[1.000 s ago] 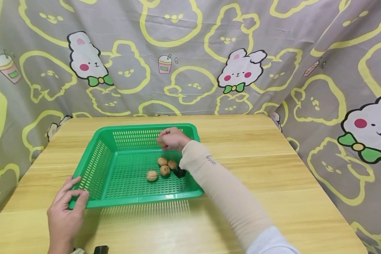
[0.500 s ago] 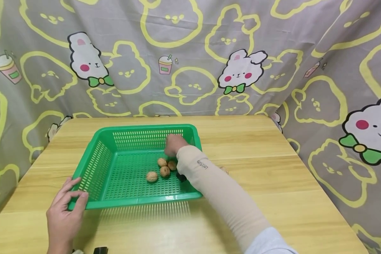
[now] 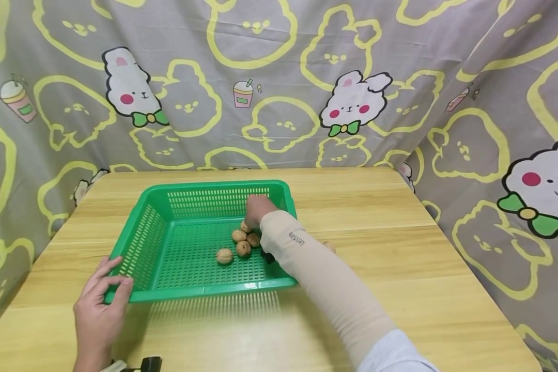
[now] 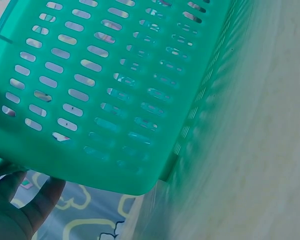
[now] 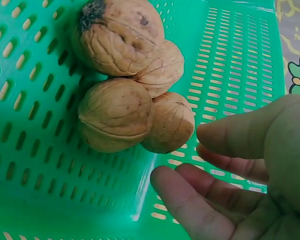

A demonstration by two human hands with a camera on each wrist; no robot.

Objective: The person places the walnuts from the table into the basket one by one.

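Note:
A green plastic basket [image 3: 190, 294] stands tilted on the table, its near side raised. My left hand [image 3: 99, 312] grips its near left corner, thumb and fingers over the rim. Several walnuts [image 3: 244, 249] lie inside toward the right, most in a cluster and one walnut [image 3: 224, 256] a little apart. My right hand [image 3: 259, 209] is down in the basket behind the cluster. In the right wrist view its thumb and fingers [image 5: 190, 205] are spread apart, with the nearest walnut [image 5: 171, 122] just beyond the fingertips and nothing between them.
A walnut [image 3: 329, 247] lies on the wooden table [image 3: 390, 289] right of the basket, partly behind the right sleeve [image 3: 325, 279]. A patterned curtain [image 3: 279, 124] surrounds the table's back and sides. The left wrist's black device [image 3: 151, 363] shows at the bottom edge.
My right hand has come down and slightly right inside the basket. The walnut it held above the others now rests against the cluster, let go. My left hand keeps its grip on the corner.

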